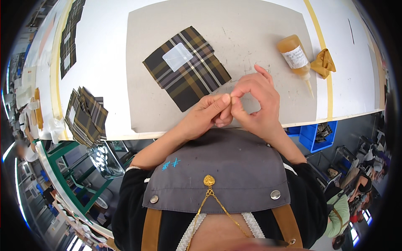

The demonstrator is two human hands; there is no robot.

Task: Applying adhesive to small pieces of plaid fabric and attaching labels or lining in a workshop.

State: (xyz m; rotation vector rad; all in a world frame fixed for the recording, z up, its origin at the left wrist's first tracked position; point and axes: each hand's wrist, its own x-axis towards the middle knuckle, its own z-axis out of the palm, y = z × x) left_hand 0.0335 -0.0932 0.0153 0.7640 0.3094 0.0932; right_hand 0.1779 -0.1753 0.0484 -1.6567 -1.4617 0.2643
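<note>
My left hand (207, 113) and my right hand (255, 100) meet just below a folded plaid fabric piece (201, 79), which bears a translucent white rectangle (177, 56) and lies on a grey board (268, 16). The left fingers are curled, with thumb and forefinger pressed together. My right thumb and forefinger pinch at the left fingertips, the other fingers raised; whatever is between them, if anything, is too small to make out. To the right lie an amber nozzle bottle (293, 54) and a crumpled mustard cloth (323, 63).
A plaid stack (86, 115) sits at the table's front left, more strips (67, 42) behind it. Blue bins (314, 138) stand below the front edge at right, a green metal frame (58, 154) at left. Other people (337, 215) are around the room's edges.
</note>
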